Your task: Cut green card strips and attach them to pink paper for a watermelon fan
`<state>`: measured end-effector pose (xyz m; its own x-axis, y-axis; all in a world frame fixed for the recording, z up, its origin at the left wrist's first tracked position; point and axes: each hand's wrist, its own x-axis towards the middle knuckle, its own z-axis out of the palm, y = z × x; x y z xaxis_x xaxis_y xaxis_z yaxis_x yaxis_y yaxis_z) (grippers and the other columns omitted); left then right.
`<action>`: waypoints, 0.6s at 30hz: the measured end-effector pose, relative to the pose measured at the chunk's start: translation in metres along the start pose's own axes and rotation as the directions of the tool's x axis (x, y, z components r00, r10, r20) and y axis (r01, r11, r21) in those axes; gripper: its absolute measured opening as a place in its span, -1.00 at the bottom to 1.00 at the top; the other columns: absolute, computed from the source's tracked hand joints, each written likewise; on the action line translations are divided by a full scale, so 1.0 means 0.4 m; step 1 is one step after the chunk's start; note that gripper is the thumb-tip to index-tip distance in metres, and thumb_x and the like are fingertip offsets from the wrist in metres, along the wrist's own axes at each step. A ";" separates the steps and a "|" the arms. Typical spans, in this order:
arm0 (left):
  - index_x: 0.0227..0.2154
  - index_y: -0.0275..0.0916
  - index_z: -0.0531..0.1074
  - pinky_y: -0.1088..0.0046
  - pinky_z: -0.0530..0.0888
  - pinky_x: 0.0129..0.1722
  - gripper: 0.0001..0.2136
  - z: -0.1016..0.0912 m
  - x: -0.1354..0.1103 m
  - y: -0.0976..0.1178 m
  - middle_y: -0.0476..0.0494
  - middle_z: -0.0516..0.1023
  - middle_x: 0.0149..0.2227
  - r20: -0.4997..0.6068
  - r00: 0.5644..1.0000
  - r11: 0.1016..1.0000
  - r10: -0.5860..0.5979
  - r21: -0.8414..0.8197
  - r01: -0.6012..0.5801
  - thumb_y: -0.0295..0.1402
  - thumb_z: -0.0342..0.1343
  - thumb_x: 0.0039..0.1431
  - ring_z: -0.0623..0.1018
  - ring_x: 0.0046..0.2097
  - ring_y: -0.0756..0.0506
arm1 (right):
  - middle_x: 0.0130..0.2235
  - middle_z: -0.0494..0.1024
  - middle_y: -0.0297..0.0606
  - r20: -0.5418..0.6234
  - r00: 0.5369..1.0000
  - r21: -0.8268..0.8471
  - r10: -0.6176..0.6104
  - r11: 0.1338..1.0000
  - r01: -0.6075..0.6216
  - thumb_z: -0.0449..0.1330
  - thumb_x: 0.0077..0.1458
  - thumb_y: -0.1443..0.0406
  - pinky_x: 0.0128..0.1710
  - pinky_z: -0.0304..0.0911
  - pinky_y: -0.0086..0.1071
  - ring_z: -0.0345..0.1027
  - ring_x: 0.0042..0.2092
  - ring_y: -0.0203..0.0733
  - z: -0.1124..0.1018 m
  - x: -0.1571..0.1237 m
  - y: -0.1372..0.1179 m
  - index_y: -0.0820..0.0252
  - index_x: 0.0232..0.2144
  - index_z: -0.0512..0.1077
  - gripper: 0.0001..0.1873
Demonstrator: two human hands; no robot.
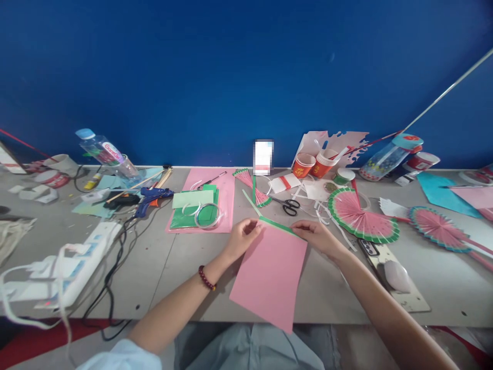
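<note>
A pink paper sheet (pixel 269 275) lies tilted on the grey table (pixel 185 267) in front of me, its near corner hanging over the table edge. A thin green strip (pixel 278 226) runs along its far edge, with one loose end poking up to the left. My left hand (pixel 242 237) pinches the sheet's far left corner where the strip begins. My right hand (pixel 318 235) pinches the far right corner, fingers pressed on the strip. A red bead bracelet circles my left wrist.
Black scissors (pixel 288 205) lie just beyond the sheet. Watermelon paper fans (pixel 362 216) and a phone (pixel 393 275) sit to the right. Pink and green paper with tape rolls (pixel 208 213), a blue glue gun (pixel 152 198) and a power strip (pixel 73 267) are left. Red cups (pixel 314 164) stand at the back.
</note>
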<state>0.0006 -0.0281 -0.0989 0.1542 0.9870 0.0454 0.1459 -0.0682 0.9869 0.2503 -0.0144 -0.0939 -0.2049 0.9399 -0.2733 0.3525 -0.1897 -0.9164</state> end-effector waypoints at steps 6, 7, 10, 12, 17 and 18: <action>-0.65 -0.27 0.20 0.53 0.11 -0.52 -0.57 -0.009 0.004 0.019 0.11 0.10 -0.62 0.020 0.991 0.980 -0.135 -0.144 0.137 -0.03 0.14 0.04 0.16 -0.52 0.08 | -0.34 0.59 -0.24 0.103 0.994 0.037 0.034 0.999 -0.038 0.27 -0.05 0.01 -0.29 0.25 -0.34 0.42 -0.29 -0.15 0.026 -0.002 -0.048 0.20 -0.35 0.57 -0.62; -0.65 -0.26 0.19 0.53 0.09 -0.52 -0.57 -0.010 0.004 0.020 0.11 0.08 -0.61 0.025 0.989 0.977 -0.146 -0.153 0.148 -0.02 0.14 0.03 0.14 -0.52 0.09 | -0.36 0.59 -0.25 0.105 0.993 0.031 0.045 0.998 -0.048 0.25 -0.05 -0.02 -0.32 0.24 -0.36 0.41 -0.31 -0.16 0.032 -0.003 -0.055 0.21 -0.38 0.57 -0.59; -0.67 -0.25 0.16 0.52 0.05 -0.53 -0.54 -0.011 0.006 0.021 0.11 0.05 -0.62 0.048 0.986 0.977 -0.159 -0.133 0.164 0.02 0.15 0.00 0.10 -0.52 0.09 | -0.44 0.55 -0.28 0.143 0.987 0.070 0.070 0.994 -0.081 0.16 0.01 -0.10 -0.42 0.18 -0.40 0.36 -0.39 -0.22 0.050 -0.009 -0.068 0.22 -0.39 0.56 -0.49; -0.69 -0.25 0.14 0.52 0.02 -0.54 -0.51 -0.012 0.008 0.022 0.11 0.02 -0.63 0.058 0.986 0.981 -0.154 -0.108 0.160 0.05 0.15 -0.03 0.07 -0.53 0.09 | -0.46 0.53 -0.28 0.211 0.975 0.150 0.075 0.983 -0.108 0.10 0.05 -0.13 -0.47 0.13 -0.43 0.34 -0.43 -0.25 0.059 -0.012 -0.064 0.23 -0.36 0.56 -0.45; -0.70 -0.24 0.10 0.51 0.00 -0.54 -0.50 -0.014 0.009 0.025 0.11 -0.03 -0.62 0.104 0.983 0.986 -0.149 -0.066 0.156 0.06 0.13 -0.02 0.05 -0.53 0.09 | -0.52 0.50 -0.35 0.256 0.963 0.238 0.081 0.960 -0.144 0.30 -0.11 -0.04 -0.53 0.07 -0.46 0.26 -0.53 -0.33 0.068 -0.013 -0.032 0.22 -0.42 0.51 -0.57; -0.70 -0.24 0.10 0.50 0.00 -0.54 -0.50 -0.014 0.008 0.025 0.11 -0.03 -0.62 0.114 0.982 0.985 -0.153 -0.063 0.161 0.05 0.13 -0.01 0.05 -0.53 0.09 | -0.53 0.48 -0.37 0.252 0.964 0.236 0.083 0.961 -0.145 0.33 -0.15 -0.01 -0.54 0.06 -0.47 0.24 -0.54 -0.35 0.067 -0.013 -0.028 0.21 -0.43 0.51 -0.60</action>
<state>-0.0030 -0.0247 -0.0880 0.2402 0.9627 -0.1245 0.1067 0.1013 0.9891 0.2228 -0.0247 -0.0901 -0.3985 0.8187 -0.4134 0.1528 -0.3852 -0.9101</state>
